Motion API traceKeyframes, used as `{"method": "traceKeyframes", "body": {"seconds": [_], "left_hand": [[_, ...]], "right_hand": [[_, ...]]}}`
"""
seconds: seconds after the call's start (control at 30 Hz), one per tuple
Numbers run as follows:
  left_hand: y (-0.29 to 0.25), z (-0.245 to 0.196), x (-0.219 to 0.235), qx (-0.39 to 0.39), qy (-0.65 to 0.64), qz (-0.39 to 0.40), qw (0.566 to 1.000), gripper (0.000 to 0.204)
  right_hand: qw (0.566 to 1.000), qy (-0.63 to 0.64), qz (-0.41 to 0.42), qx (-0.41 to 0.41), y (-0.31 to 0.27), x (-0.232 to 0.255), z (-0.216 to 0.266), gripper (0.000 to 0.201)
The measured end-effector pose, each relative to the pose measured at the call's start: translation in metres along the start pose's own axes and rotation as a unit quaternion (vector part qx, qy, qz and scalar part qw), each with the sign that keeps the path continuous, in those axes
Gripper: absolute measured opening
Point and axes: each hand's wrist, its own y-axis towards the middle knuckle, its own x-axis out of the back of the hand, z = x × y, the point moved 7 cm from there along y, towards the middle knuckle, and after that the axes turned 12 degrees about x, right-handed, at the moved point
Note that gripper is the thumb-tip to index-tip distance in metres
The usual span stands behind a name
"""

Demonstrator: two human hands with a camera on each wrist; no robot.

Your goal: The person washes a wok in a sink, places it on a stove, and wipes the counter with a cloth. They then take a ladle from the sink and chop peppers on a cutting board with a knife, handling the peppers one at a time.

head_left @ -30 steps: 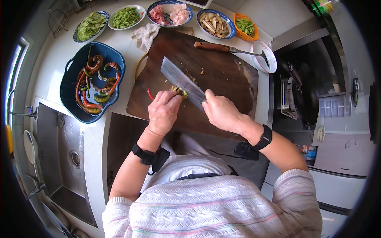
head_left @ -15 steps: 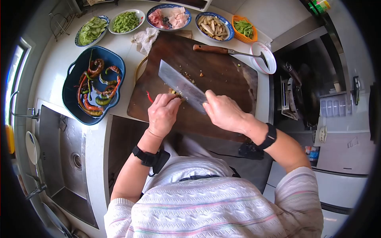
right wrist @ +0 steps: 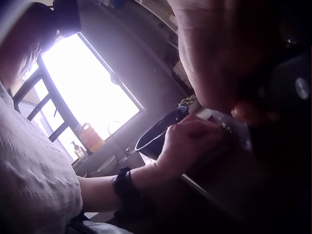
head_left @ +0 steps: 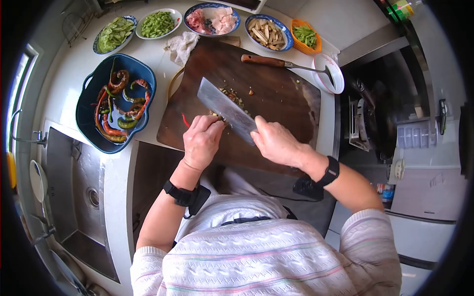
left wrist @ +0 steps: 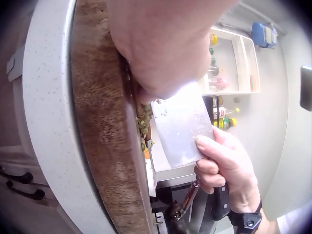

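Note:
My right hand (head_left: pixel 277 140) grips the dark handle of a cleaver (head_left: pixel 222 106), thumb against the blade in the left wrist view. The wide blade stands slanted over the brown cutting board (head_left: pixel 279 91), close beside the fingertips of my left hand (head_left: pixel 201 140). Those fingers are curled and hold chili peppers down on the board, mostly hidden under the hand. A red chili end (head_left: pixel 185 120) sticks out at its left. Chopped bits (head_left: pixel 232 94) lie behind the blade, and green ones (left wrist: pixel 144 121) show beside it in the left wrist view.
A blue basin (head_left: pixel 81 111) of red and green chilies stands left, above the sink (head_left: pixel 74 197). Plates of greens, meat (head_left: pixel 224 20) and pale strips (head_left: pixel 266 33) line the back, with an orange basket (head_left: pixel 316 47). A wooden-handled spatula (head_left: pixel 264 60) reaches into a white bowl (head_left: pixel 335 74).
The blade has made small cutting moves beside my left fingers. Less pepper sticks out past the fingertips, and more chopped bits show behind the blade.

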Motion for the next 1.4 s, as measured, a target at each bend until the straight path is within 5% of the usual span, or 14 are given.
{"method": "traceKeyframes", "body": {"seconds": [0.67, 0.93, 1.4], "left_hand": [[0.001, -0.001, 0.002, -0.016, 0.007, 0.006, 1.0, 0.015], [-0.003, -0.005, 0.023, 0.005, 0.08, 0.032, 0.996, 0.033], [-0.013, 0.009, 0.012, -0.009, 0.032, -0.031, 0.999, 0.023]], "right_hand": [[0.999, 0.007, -0.045, 0.024, 0.003, 0.004, -0.001, 0.022], [0.997, -0.004, -0.059, 0.047, -0.006, 0.022, 0.002, 0.021], [0.994, -0.068, 0.014, 0.09, 0.014, 0.009, 0.013, 0.018]]}}
